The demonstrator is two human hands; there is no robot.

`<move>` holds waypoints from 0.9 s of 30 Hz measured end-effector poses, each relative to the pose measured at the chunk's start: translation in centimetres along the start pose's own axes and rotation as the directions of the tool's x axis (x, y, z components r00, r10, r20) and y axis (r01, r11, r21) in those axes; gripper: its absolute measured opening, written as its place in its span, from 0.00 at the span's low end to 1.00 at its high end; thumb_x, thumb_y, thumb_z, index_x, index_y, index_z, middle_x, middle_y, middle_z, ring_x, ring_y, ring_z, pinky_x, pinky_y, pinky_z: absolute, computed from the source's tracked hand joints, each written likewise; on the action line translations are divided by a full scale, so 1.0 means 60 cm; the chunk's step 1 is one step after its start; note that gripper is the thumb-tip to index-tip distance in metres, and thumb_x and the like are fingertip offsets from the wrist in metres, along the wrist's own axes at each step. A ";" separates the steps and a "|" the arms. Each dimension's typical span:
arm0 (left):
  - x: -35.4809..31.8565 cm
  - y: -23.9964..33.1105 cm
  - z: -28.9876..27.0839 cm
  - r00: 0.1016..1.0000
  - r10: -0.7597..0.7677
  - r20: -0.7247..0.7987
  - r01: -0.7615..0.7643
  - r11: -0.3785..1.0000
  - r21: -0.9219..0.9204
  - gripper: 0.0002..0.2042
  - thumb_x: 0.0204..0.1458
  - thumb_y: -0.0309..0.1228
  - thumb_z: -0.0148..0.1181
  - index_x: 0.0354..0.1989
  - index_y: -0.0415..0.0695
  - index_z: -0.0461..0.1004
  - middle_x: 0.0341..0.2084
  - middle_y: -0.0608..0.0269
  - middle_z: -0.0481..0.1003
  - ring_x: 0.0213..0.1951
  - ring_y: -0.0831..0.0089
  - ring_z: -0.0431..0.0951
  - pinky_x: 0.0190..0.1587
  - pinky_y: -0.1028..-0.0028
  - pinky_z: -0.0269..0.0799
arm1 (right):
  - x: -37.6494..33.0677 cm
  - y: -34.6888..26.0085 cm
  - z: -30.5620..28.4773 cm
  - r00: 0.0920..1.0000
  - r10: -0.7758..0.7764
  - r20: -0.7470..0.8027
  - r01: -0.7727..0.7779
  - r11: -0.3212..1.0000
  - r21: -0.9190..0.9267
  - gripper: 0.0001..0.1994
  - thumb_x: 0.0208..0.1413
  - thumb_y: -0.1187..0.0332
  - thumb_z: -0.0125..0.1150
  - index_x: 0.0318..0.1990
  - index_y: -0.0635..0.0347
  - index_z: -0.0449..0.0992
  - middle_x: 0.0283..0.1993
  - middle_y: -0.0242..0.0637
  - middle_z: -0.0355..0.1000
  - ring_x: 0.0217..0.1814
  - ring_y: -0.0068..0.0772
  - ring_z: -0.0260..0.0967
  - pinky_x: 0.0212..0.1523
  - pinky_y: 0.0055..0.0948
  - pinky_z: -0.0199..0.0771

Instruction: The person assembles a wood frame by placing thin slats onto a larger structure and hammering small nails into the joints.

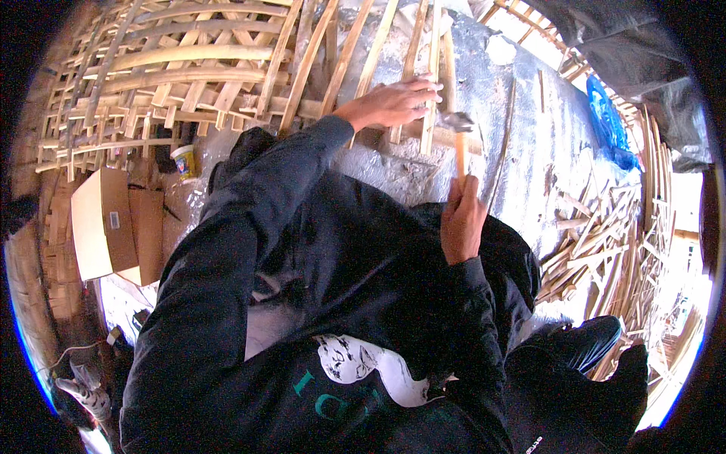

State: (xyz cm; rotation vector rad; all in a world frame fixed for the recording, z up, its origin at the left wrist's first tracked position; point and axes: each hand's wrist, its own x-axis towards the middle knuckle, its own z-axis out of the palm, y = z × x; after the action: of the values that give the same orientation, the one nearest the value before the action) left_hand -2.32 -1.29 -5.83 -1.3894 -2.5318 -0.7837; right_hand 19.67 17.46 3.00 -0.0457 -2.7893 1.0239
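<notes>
My right hand [463,221] is wrapped round the wooden handle of a hammer [462,151]. Its metal head is up beside my left hand's fingertips, close to the strips. My left hand [393,104] reaches across from the left and grips an upright bamboo strip [429,130], fingers over it and thumb below. Whether a nail is between the fingertips cannot be made out. This strip is one of several narrow ones lying side by side across a crosspiece [412,141].
A woven bamboo lattice [189,57] spreads across the far left. An open cardboard box [102,227] and a small yellow tub [183,163] stand on the left. Loose split strips [597,250] are heaped at right, below a blue plastic sheet [607,121]. A grey sheet [522,136] covers the ground.
</notes>
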 end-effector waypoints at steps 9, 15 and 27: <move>0.003 0.003 -0.008 0.996 0.067 -0.064 -0.067 0.998 0.002 0.20 0.64 0.35 0.53 0.61 0.39 0.69 0.62 0.53 0.68 0.70 0.54 0.60 0.69 0.60 0.62 | 0.068 -0.012 -0.052 0.990 -0.063 -0.126 0.059 0.998 -0.036 0.10 0.70 0.65 0.51 0.41 0.64 0.67 0.22 0.60 0.67 0.26 0.67 0.68 0.25 0.52 0.64; 0.001 -0.004 -0.009 0.992 0.081 -0.092 -0.075 0.995 0.063 0.19 0.65 0.36 0.51 0.60 0.37 0.69 0.62 0.51 0.68 0.70 0.57 0.60 0.68 0.62 0.63 | 0.086 -0.003 -0.065 0.982 -0.010 0.191 0.039 0.988 -0.150 0.10 0.70 0.65 0.51 0.41 0.62 0.63 0.23 0.61 0.69 0.30 0.70 0.69 0.27 0.60 0.63; 0.011 0.001 -0.005 1.000 0.009 0.018 -0.009 0.999 0.036 0.19 0.69 0.37 0.42 0.63 0.45 0.68 0.69 0.60 0.62 0.71 0.65 0.58 0.68 0.62 0.66 | 0.150 0.038 -0.082 0.999 -0.031 -0.006 0.031 0.998 -0.048 0.13 0.69 0.62 0.53 0.38 0.66 0.69 0.27 0.60 0.71 0.32 0.67 0.70 0.29 0.52 0.66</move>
State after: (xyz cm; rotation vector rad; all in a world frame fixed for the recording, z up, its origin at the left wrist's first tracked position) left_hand -2.66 -0.94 -5.31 -1.4019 -2.5380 -0.7234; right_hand 11.59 23.15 6.53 -0.0113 -2.7996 0.9476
